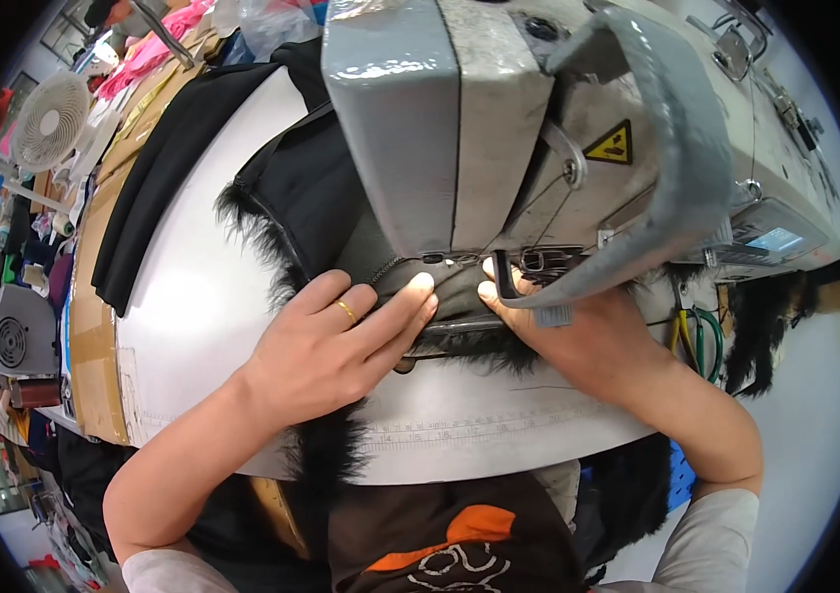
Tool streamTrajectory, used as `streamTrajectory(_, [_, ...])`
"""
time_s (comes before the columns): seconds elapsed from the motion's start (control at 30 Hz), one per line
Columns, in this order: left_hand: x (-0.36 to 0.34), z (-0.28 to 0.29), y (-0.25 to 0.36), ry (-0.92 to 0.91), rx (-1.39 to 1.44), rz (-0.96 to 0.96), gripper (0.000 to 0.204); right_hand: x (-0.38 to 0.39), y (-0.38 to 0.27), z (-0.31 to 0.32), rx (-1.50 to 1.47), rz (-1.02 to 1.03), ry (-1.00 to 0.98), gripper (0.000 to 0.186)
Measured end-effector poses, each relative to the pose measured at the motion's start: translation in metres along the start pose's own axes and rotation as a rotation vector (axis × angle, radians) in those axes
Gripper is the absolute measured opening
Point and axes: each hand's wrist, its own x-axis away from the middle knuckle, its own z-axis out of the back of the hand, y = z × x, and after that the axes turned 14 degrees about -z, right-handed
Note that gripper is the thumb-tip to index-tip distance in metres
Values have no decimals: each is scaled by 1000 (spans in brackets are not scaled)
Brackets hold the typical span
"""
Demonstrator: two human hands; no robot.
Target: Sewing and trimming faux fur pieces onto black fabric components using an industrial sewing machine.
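Observation:
A black garment piece (316, 163) with a zipper and furry black trim (267, 237) lies on the white sewing machine bed, running under the head of a grey-white sewing machine (400, 119). My left hand (326, 346), a ring on one finger, rests on the fabric left of the needle area with its fingers stretched toward it. Close by on the right, my right hand (578, 341) has thumb and fingertip drawn together on the cloth, partly behind the machine's grey guard (677, 188). The needle itself is hard to make out.
Folded black cloth (183, 158) lies on the table's left side. Green- and yellow-handled scissors or pliers (702, 341) and black fur pieces (766, 331) are at the right. Farther left stand a white fan (50, 121) and a grey box-shaped device (25, 331).

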Motion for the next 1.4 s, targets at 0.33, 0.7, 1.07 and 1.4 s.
streamTrajectory(0.33, [1, 1, -3, -75, 60, 80, 45, 4, 2, -2, 112, -4, 19, 15])
streamTrajectory(0.7, [-16, -2, -8, -113, 48, 54, 39, 11, 21, 4, 79, -146, -58, 35])
streamTrajectory(1.07, [-14, -14, -20, -36, 168, 133, 28, 13, 32, 2, 47, -162, -119, 37])
streamTrajectory(1.4, [-16, -9, -19, -18, 155, 129, 27, 14, 36, 2, -29, -193, -106, 26])
